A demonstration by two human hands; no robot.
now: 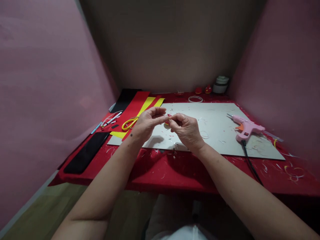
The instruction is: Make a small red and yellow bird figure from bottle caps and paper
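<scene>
Above the white board point(215, 126), my two hands come together at a small red and yellow craft piece point(166, 124), mostly hidden by fingers. The thumb of my left hand point(151, 121) reaches to its top, with the other fingers stretched beside it; this hand seems to hold it too. My right hand point(187, 130) is closed, thumb and fingertips pinched at the piece's right side. Whatever fine bit lies between the fingertips is too small to make out. Tiny red, white and dark scraps are scattered on the board beneath.
A pink glue gun point(246, 128) lies at the right, its black cord point(251, 168) running off the front. To the left are red felt point(132, 106), yellow-handled scissors point(128, 125), a pen point(112, 119) and a black phone point(86, 153). A small red figure point(208, 89), jar point(221, 84) and ring point(195, 99) stand behind.
</scene>
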